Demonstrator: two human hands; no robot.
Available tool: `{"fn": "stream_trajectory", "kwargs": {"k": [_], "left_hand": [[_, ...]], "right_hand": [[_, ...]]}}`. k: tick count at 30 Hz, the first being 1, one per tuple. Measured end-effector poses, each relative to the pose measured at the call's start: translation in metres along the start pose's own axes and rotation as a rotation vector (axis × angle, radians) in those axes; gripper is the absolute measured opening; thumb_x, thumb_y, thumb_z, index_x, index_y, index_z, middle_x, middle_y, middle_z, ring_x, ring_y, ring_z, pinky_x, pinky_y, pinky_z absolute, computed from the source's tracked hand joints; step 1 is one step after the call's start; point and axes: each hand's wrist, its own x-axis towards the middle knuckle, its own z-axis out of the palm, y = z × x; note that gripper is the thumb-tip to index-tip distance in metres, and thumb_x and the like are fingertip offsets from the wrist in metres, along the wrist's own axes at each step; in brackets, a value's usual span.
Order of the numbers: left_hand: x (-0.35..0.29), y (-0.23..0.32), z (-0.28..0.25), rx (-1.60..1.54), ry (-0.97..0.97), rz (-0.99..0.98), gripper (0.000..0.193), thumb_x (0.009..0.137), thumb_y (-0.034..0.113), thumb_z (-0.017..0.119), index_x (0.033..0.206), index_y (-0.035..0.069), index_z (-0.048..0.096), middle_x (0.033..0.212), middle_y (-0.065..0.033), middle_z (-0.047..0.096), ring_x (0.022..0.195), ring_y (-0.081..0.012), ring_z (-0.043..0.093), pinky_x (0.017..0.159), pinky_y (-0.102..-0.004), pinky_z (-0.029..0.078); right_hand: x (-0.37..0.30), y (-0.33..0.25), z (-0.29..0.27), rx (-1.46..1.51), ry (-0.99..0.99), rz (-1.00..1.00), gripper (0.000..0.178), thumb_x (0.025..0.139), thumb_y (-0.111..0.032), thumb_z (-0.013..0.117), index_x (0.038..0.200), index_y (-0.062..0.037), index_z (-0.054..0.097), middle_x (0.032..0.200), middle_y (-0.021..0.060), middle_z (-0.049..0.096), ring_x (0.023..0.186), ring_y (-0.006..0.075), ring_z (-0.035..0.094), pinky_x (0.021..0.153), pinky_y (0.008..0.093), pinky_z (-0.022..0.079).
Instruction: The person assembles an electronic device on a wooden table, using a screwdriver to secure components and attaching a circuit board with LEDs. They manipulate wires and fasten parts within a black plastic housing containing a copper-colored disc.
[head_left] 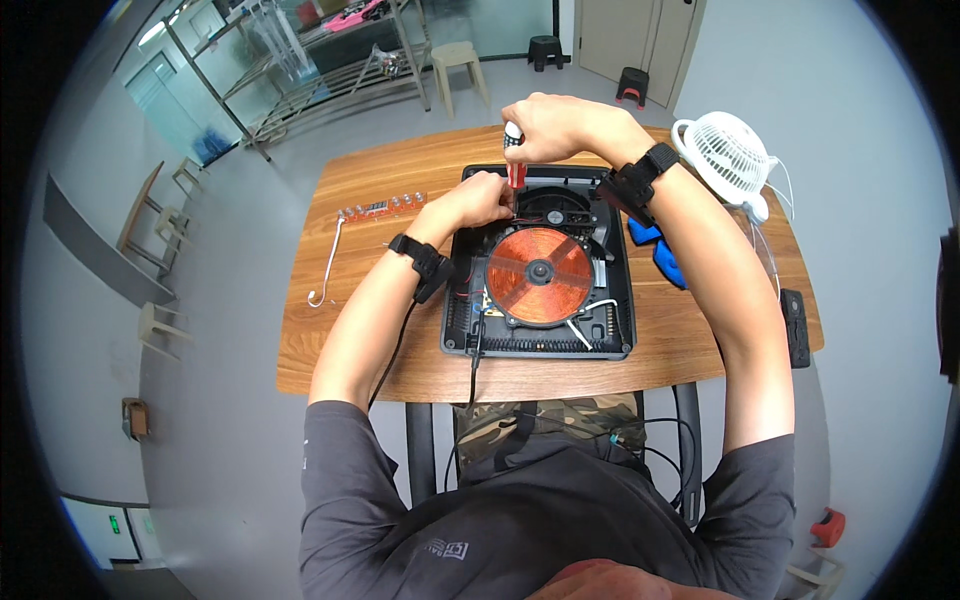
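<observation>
You've got your R hand clenched round a red-and-white-handled screwdriver, held approx. upright, shaft down at the far-left part of an opened induction cooker. Your L hand is at the same spot, fingertips bunched by the shaft; can't tell if they're steadying it, pinching a small part or just resting there. The cooker lies on the wood table in front of you, w/ its copper coil toward the near side & its cooling fan at the far side, just R of the driver.

Step in hand looks like screw work beside that fan, tho the tip's hidden, so can't say if it's seated or which way you're turning. Next move prob. calls for keeping the shaft straight over the screw, w/ steady downward pressure & L fingers clear of the tip. Mind the thin wires nearby.

Off to the L there's 1 orange PCB w/ a white lead; far R, 1 white desk fan.
</observation>
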Motion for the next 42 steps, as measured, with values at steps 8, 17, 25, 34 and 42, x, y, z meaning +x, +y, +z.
{"fn": "stream_trajectory", "kwargs": {"k": [8, 17, 25, 34, 42], "left_hand": [[0.010, -0.007, -0.011, 0.108, -0.125, 0.054, 0.019, 0.082, 0.012, 0.074, 0.098, 0.004, 0.078, 0.097, -0.0124, 0.077, 0.094, -0.0286, 0.072, 0.086, -0.0395, 0.056], [-0.007, 0.009, -0.047, -0.342, 0.079, -0.025, 0.038, 0.081, 0.027, 0.084, 0.110, 0.004, 0.074, 0.093, -0.0092, 0.074, 0.085, -0.0141, 0.067, 0.079, -0.0335, 0.054], [-0.008, 0.022, -0.045, -0.446, 0.420, 0.052, 0.022, 0.083, 0.017, 0.081, 0.098, 0.002, 0.077, 0.077, -0.0036, 0.076, 0.070, -0.0066, 0.065, 0.068, -0.0257, 0.052], [-0.011, 0.029, -0.050, -0.368, 0.430, -0.006, 0.028, 0.079, 0.023, 0.083, 0.094, 0.002, 0.073, 0.077, -0.0026, 0.071, 0.066, -0.0063, 0.056, 0.066, -0.0274, 0.049], [-0.009, 0.041, -0.048, -0.351, 0.495, -0.046, 0.028, 0.075, 0.023, 0.082, 0.087, 0.001, 0.068, 0.073, -0.0075, 0.068, 0.070, -0.0101, 0.060, 0.068, -0.0308, 0.051]], "right_hand": [[0.011, 0.000, -0.002, 0.084, -0.046, 0.035, 0.057, 0.090, -0.051, 0.066, 0.091, 0.0052, 0.074, 0.079, 0.0242, 0.071, 0.077, 0.0381, 0.071, 0.074, 0.0438, 0.057], [0.012, 0.001, 0.005, -0.033, 0.044, 0.125, 0.069, 0.090, -0.066, 0.062, 0.078, -0.0001, 0.076, 0.072, 0.0223, 0.070, 0.074, 0.0400, 0.071, 0.071, 0.0470, 0.058], [0.013, -0.007, 0.001, -0.103, -0.003, 0.221, 0.059, 0.094, -0.060, 0.055, 0.111, -0.0062, 0.072, 0.099, 0.0242, 0.074, 0.095, 0.0423, 0.071, 0.084, 0.0481, 0.057], [0.010, -0.011, -0.007, -0.154, -0.055, 0.094, 0.045, 0.094, -0.043, 0.062, 0.105, 0.0000, 0.072, 0.095, 0.0234, 0.074, 0.093, 0.0398, 0.072, 0.084, 0.0476, 0.057], [0.004, -0.007, -0.003, -0.142, -0.049, 0.163, 0.060, 0.091, -0.055, 0.055, 0.119, -0.0028, 0.068, 0.101, 0.0257, 0.074, 0.096, 0.0424, 0.071, 0.087, 0.0496, 0.056]]}}
